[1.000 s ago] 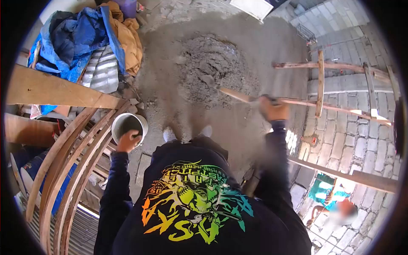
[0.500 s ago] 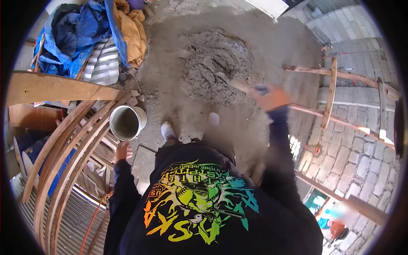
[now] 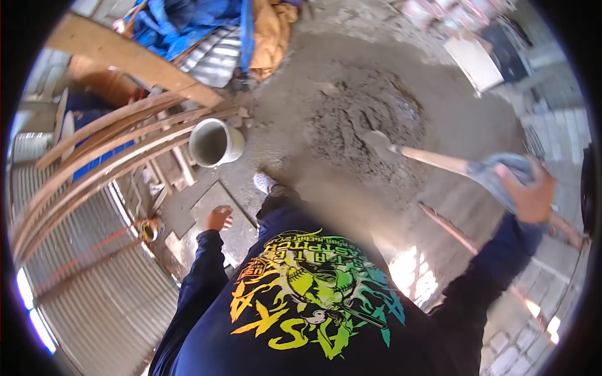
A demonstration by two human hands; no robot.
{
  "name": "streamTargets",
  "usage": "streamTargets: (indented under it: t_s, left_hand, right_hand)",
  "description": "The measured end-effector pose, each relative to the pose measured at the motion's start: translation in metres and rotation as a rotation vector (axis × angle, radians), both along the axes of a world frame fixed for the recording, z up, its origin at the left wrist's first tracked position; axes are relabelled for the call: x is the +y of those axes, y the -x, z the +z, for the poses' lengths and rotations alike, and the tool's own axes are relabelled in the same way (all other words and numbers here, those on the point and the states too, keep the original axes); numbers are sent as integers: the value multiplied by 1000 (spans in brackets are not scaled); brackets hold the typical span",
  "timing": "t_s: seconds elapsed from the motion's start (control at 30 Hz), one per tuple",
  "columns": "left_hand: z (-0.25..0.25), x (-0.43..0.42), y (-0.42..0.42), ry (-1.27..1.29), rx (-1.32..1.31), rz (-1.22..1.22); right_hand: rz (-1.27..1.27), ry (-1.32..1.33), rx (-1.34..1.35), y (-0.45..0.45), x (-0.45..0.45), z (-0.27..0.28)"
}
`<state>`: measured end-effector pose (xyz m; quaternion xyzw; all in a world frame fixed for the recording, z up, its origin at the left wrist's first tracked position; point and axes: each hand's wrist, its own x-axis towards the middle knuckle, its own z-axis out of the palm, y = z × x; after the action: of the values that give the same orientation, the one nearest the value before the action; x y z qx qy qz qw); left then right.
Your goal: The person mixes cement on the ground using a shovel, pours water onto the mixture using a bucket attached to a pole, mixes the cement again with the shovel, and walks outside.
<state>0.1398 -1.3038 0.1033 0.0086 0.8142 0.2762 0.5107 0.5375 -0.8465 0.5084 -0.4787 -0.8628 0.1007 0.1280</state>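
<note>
My right hand [image 3: 532,191] is closed around the grey grip of a shovel [image 3: 436,159] with a wooden shaft. The shovel reaches left from the hand, and its blade lies in a mound of wet grey concrete mix [image 3: 357,106]. Mix partly covers the blade. My left hand [image 3: 219,218] hangs low beside my body with loosely bent fingers apart and nothing in them. Nearest to it is a flat board [image 3: 210,203] on the floor. Beyond that stands a pale bucket [image 3: 235,143], upright, its inside grey.
Curved wooden strips [image 3: 119,141] and a wooden beam [image 3: 132,56] lie at the left, near corrugated metal sheeting [image 3: 94,276]. A blue tarp [image 3: 169,28] is heaped behind. A white panel [image 3: 473,59] lies at the back right. A wooden pole [image 3: 448,227] is near my right arm.
My view has turned, so the mound and bucket appear further right. My right hand has moved right and nearer my body with the shovel. My left hand is now further from the bucket.
</note>
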Motion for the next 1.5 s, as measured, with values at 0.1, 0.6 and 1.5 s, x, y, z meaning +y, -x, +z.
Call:
streamTargets:
  t_s: [0.1,0.6,1.5]
  left_hand:
    - [4,-50,-20,60,17,232]
    - [-45,-78,-125,-278,142,452]
    - [-26,-346,32,-55,466,988]
  right_hand:
    - [82,54,62,-4,21,3]
    - [-156,-138,-406,76,183,-200]
    - [315,1140,-626,509,-227,-432]
